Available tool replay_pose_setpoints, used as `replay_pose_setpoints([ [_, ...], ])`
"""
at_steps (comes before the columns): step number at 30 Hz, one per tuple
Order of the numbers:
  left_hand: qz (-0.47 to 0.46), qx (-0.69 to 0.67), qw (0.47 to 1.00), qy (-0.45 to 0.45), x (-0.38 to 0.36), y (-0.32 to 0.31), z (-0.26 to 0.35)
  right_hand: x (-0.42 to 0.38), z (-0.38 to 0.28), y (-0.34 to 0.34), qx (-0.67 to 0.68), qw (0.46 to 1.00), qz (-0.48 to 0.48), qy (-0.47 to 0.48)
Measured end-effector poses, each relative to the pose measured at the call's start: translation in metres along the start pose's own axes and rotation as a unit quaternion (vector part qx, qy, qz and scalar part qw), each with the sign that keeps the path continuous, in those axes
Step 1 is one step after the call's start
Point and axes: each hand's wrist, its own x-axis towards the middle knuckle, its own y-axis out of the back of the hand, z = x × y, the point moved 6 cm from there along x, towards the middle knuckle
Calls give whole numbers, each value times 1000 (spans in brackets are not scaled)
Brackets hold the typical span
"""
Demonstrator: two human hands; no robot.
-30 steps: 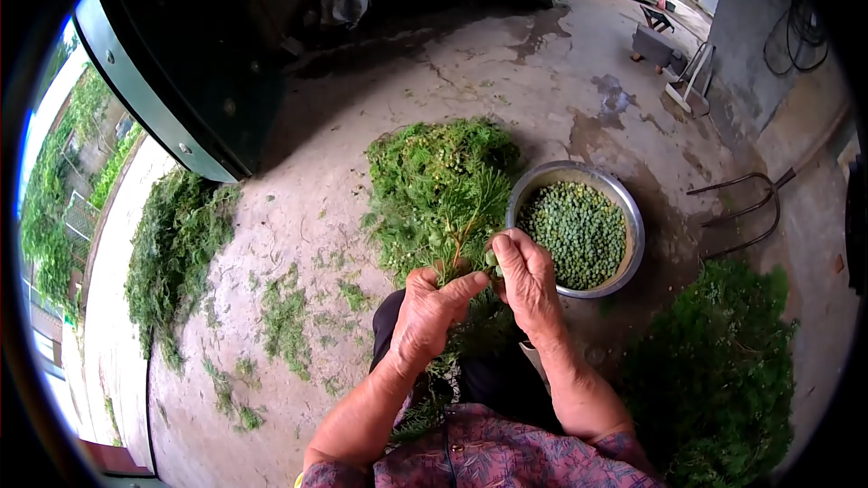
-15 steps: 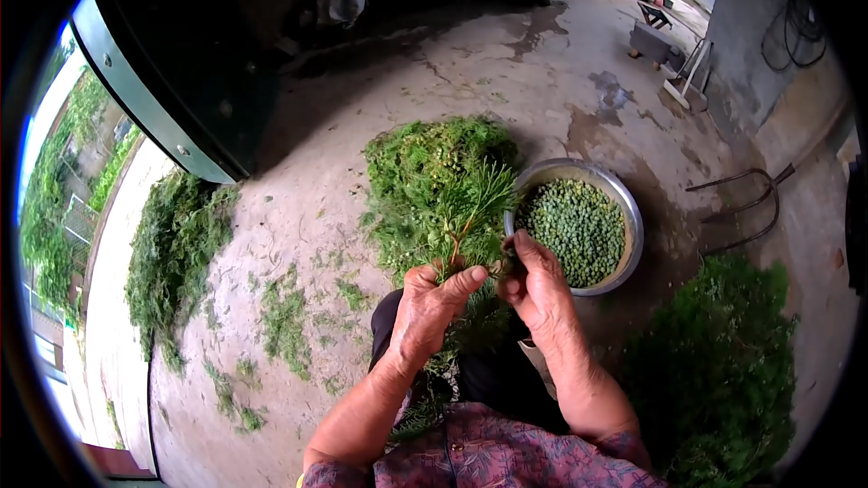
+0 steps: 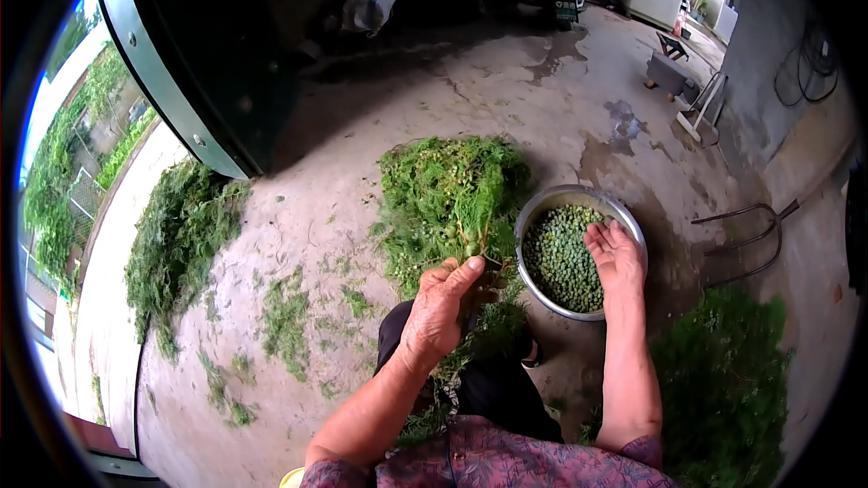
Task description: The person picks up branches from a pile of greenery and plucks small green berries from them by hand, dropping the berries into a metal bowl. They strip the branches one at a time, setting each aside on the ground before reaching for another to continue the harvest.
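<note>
My left hand pinches the stem of a green conifer sprig, with a few round green cones near the thumb. Behind the sprig a heap of cut greenery lies on the floor. To its right stands a round metal basin, largely filled with small green cones. Over the basin's right side is my right hand, palm turned up and fingers loosely apart, with nothing visible in it. More greenery rests across my lap.
Dark greenery is piled by the doorway at left, and another pile lies at lower right. A pitchfork lies right of the basin. Scraps litter the concrete floor. A broom leans near the wall.
My right hand has moved from beside the sprig to the right, over the basin, and its fingers have opened. My left hand still holds the sprig. The view has shifted slightly.
</note>
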Motion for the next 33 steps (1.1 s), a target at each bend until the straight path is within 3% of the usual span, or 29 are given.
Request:
replay_pose_setpoints([
  [1, 7, 14, 1000, 3, 1, 0, 1, -22, -5, -29, -41, 995, -83, 39],
  [5, 13, 45, 998, -29, 11, -1, 1, -99, -14, -104, -221, 943, -195, 154],
  [7, 41, 132, 989, -55, 6, -7, 8, -137, -21, -129, -366, 862, -220, 275],
  [8, 54, 176, 981, -67, 4, -10, 11, -153, -27, -143, -428, 755, -244, 434],
  [12, 27, 215, 965, -146, 4, -8, 7, -173, -13, -163, -555, 640, -231, 479],
  [15, 31, 247, 950, -187, -9, -22, 16, -170, -8, -162, -563, 614, -200, 516],
  [21, 30, 352, 908, -224, -3, -16, 1, -161, -10, -154, -619, 605, -224, 448],
  [26, 18, 345, 922, -173, -8, -26, 3, -152, -9, -137, -558, 670, -189, 452],
  [29, 18, 369, 918, -146, -9, -23, -3, -136, -1, -117, -476, 759, -138, 422],
  [30, 20, 383, 913, -141, -9, -22, -5, -120, -1, -101, -466, 837, -57, 279],
  [31, 18, 362, 920, -150, -10, -23, -5, -99, -5, -81, -349, 915, 2, 205],
  [33, 14, 323, 932, -164, -12, -23, -6, -82, -12, -69, -207, 966, -108, 106],
])
